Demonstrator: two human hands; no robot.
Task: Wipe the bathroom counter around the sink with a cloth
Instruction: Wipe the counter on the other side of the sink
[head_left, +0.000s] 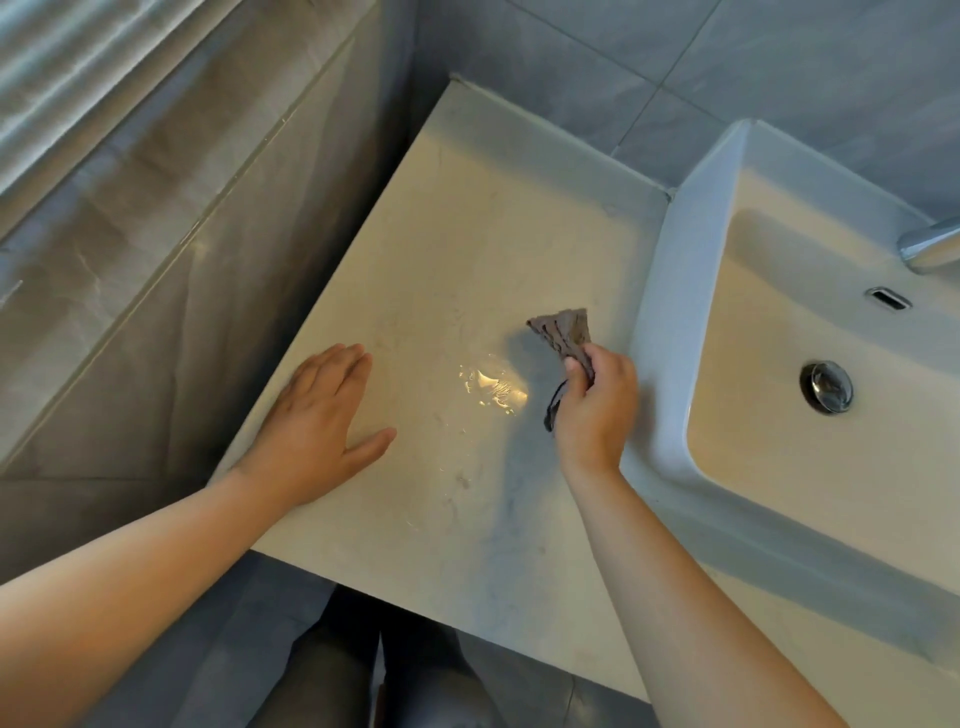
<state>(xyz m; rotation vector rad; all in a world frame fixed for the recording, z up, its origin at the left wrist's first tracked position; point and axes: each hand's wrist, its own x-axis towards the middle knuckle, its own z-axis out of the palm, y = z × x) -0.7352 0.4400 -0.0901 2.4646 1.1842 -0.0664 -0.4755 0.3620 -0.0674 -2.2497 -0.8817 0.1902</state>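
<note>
The right hand (597, 400) grips a bunched grey cloth (563, 332) near the tabletop's (467, 234) sink-side edge, its long axis pointing toward the back wall. The left hand (317, 421) lies flat, released, beside the left edge.

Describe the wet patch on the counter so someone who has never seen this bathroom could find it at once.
Start at the white sink on the right and move left onto the pale counter. The wet patch lies between the flat left hand and the right hand gripping a grey cloth. It is the only shiny, glinting spot on the dull stone.
</note>
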